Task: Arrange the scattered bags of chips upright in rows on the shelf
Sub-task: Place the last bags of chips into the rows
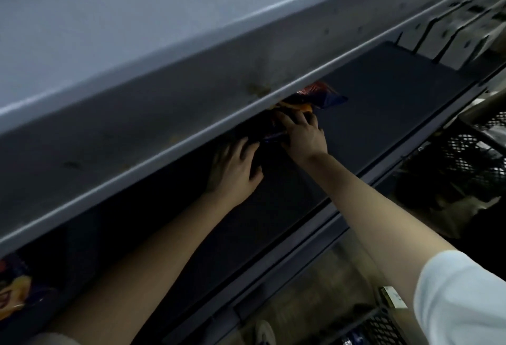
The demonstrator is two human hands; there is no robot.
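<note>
Deep under the upper shelf (191,114), both hands reach into the dark shelf (383,104). The right hand (302,136) lies on a bag (325,95) of chips, its fingers (290,119) curled over the orange and blue foil, holding it. The bag lies tilted on the shelf floor rather than upright, with its far end poking out to the right of the hand and its near part tucked beneath the upper shelf's lip. The left hand (235,175) sits just left of the right one, palm down, fingers spread and fairly straight. Its tips fade into shadow, so I cannot tell whether they touch the bag. A second bag (13,292) shows at the bottom left edge, well apart. A mesh basket (465,153) stands to the right below the shelf. A white sleeve (460,301) covers the right upper arm.
</note>
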